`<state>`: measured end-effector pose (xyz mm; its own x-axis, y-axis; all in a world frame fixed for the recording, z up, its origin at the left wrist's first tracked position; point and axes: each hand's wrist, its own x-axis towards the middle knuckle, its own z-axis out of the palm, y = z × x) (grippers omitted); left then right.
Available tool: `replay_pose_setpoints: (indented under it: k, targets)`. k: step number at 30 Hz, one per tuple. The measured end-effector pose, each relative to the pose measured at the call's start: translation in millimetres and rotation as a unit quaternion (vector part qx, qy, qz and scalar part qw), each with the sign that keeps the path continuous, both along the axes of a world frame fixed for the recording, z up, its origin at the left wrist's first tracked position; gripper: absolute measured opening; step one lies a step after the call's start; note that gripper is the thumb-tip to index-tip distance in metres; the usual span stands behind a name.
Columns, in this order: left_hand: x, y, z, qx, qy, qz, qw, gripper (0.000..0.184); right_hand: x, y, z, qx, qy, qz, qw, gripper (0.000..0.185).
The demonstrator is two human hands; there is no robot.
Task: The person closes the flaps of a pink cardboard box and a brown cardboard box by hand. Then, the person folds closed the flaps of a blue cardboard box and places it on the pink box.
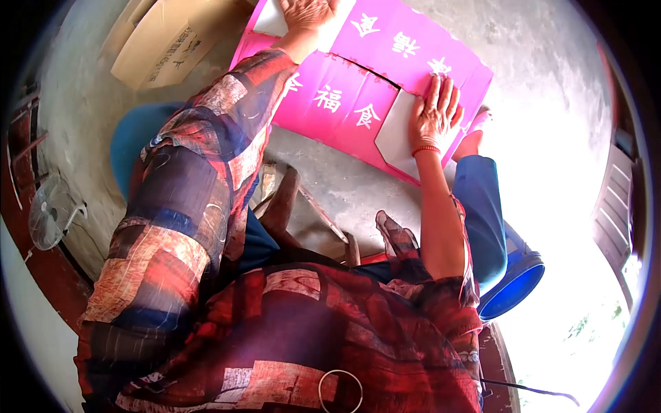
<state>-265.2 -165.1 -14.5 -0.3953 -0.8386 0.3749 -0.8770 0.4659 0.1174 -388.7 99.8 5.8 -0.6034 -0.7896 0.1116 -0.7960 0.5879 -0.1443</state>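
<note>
The cardboard sheet [337, 86] is bright pink with white characters, smaller red ones along its dark slit, and white patches at the ends. The shirt [296, 323] is a patchwork print — red, black, navy and salmon — above blue trousers [480, 206]. The bracelet [426, 149] is red; the bucket [513, 286], vivid blue; the carton [162, 51], tan with dark print.

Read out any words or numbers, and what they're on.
"福" and "食": near flap of the pink carton; the left sleeve partly hides another character.
"福" and "食", upside down: far flap; the right hand partly covers another.
Red print between the flaps: too small to read.
Print on the brown cardboard box: too blurred.
</note>
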Motion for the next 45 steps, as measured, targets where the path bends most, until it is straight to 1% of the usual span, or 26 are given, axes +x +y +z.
replay_pose_setpoints:
  k: [7,9,10,11,13,14,15,17,18,22,23,25,26,27,28,29,30,31,33,35,36,37,40,41,42,45]
  targets:
    - [6.6,-0.9,0.7,-0.003,-0.011,0.002,1.000,0.067,-1.2,-0.1,-5.4,-0.023,0.001,-0.001,1.000,0.055]
    - [19.4,-3.2,8.1,0.032,-0.003,-0.069,0.997,0.069,-2.0,0.4,-6.8,-0.022,0.006,0.000,1.000,0.055]
    - [32.2,-7.8,13.6,0.005,-0.009,-0.139,0.990,0.066,-2.0,0.6,-7.7,-0.021,0.006,0.000,1.000,0.055]
    - [44.7,-13.3,19.6,0.000,-0.012,-0.137,0.991,0.066,-2.1,0.5,-8.1,-0.020,0.006,0.000,1.000,0.055]
    - [65.4,-10.1,51.4,0.002,-0.106,-0.250,0.962,0.060,-1.7,0.7,-5.7,-0.013,0.001,0.001,1.000,0.056]
    - [71.6,-5.8,57.3,-0.008,-0.086,-0.272,0.958,0.055,-2.0,0.2,-6.3,-0.012,0.002,0.001,1.000,0.055]
    - [75.4,3.5,62.0,-0.011,-0.086,-0.272,0.958,0.055,-1.9,0.5,-6.8,-0.010,0.004,-0.001,1.000,0.055]
    - [77.4,25.3,76.5,-0.011,-0.134,-0.212,0.968,0.055,-1.2,1.3,-7.9,-0.008,0.010,-0.005,1.000,0.055]
    - [75.7,24.8,50.7,-0.004,-0.072,-0.178,0.981,0.054,-1.4,0.5,-8.9,-0.005,0.015,-0.008,1.000,0.055]
    - [87.4,17.4,4.3,0.024,-0.076,-0.166,0.983,0.059,-4.4,0.7,-11.7,-0.024,0.019,0.002,1.000,0.056]
    - [86.4,13.1,3.8,0.031,-0.076,-0.172,0.982,0.059,-8.1,3.3,-18.5,-0.033,0.055,0.006,0.998,0.057]
    - [92.9,21.2,24.9,0.049,-0.115,-0.187,0.974,0.058,-6.4,7.6,-7.2,-0.023,0.046,0.014,0.999,0.065]
    - [95.4,26.3,30.0,0.083,-0.196,-0.165,0.963,0.060,-3.4,8.4,-3.3,-0.021,0.020,0.006,1.000,0.068]
    - [99.8,32.7,30.8,0.070,-0.182,-0.176,0.965,0.059,-1.3,12.4,-8.8,-0.036,0.030,0.010,0.999,0.067]
    - [104.9,39.6,29.6,0.007,-0.123,-0.206,0.971,0.062,3.4,14.9,-2.7,-0.041,0.000,0.009,0.999,0.064]
    - [109.0,48.4,27.5,0.006,-0.126,-0.193,0.973,0.064,8.4,14.4,-11.6,-0.074,-0.007,-0.001,0.997,0.061]
    - [110.4,52.7,35.0,0.011,-0.123,-0.192,0.974,0.066,12.2,19.0,-17.3,-0.152,-0.026,0.019,0.988,0.058]
    - [111.7,60.1,44.8,0.029,-0.171,-0.174,0.969,0.067,17.2,24.0,-17.9,-0.172,-0.033,0.015,0.985,0.057]
    - [112.6,65.0,52.4,0.023,-0.198,-0.175,0.964,0.066,35.4,31.6,-5.3,-0.139,-0.039,-0.022,0.989,0.059]
    - [113.0,63.2,45.0,0.057,-0.212,-0.178,0.959,0.065,45.1,34.9,9.5,0.000,-0.103,-0.043,0.994,0.061]
    - [108.1,75.2,60.5,0.102,-0.233,-0.153,0.955,0.065,51.8,41.5,12.4,0.022,-0.099,-0.044,0.994,0.065]
    - [106.1,84.6,72.5,0.150,-0.262,-0.122,0.946,0.065,58.0,47.1,12.5,0.018,-0.094,-0.050,0.994,0.065]
    - [112.0,95.5,63.2,0.163,-0.275,-0.132,0.938,0.066,72.6,59.1,23.9,0.029,-0.084,-0.069,0.994,0.066]
    - [107.9,107.0,74.7,0.213,-0.305,-0.116,0.921,0.067,76.4,60.6,29.6,0.066,-0.096,-0.069,0.991,0.065]
    - [100.7,100.1,65.2,0.250,-0.311,-0.115,0.910,0.069,73.9,53.5,27.8,0.115,-0.122,-0.068,0.984,0.064]
    - [108.6,117.0,61.3,0.285,-0.309,-0.136,0.897,0.073,83.1,60.9,36.6,0.116,-0.148,-0.076,0.979,0.062]
